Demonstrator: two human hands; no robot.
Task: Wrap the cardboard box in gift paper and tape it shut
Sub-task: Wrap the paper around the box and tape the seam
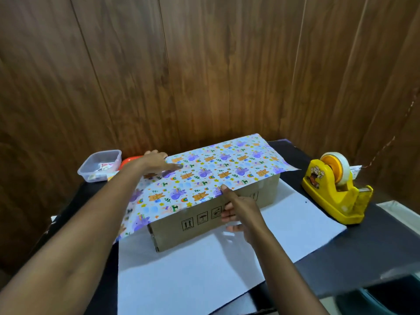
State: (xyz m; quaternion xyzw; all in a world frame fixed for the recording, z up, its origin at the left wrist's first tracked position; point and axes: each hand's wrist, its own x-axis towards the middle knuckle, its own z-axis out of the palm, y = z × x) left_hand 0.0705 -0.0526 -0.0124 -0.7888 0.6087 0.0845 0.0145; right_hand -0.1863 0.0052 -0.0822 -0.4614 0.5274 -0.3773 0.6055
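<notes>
A long cardboard box point(181, 233) lies on the white underside of the gift paper sheet point(181, 273). The sheet's patterned side point(204, 173) is folded over the box top and reaches its near top edge. My left hand point(156, 161) is at the far left corner of the top. Its thumb lies flat on the paper and its fingers curl over the far edge. My right hand point(238, 212) is at the box's near side. Its index finger presses the paper's edge onto the top edge, and the other fingers rest against the cardboard.
A yellow tape dispenser point(329, 189) with a clear roll stands on the black table point(386, 235) to the right. A clear plastic tub point(100, 165) and an orange object point(128, 162) sit at the back left. A wood-panel wall rises close behind.
</notes>
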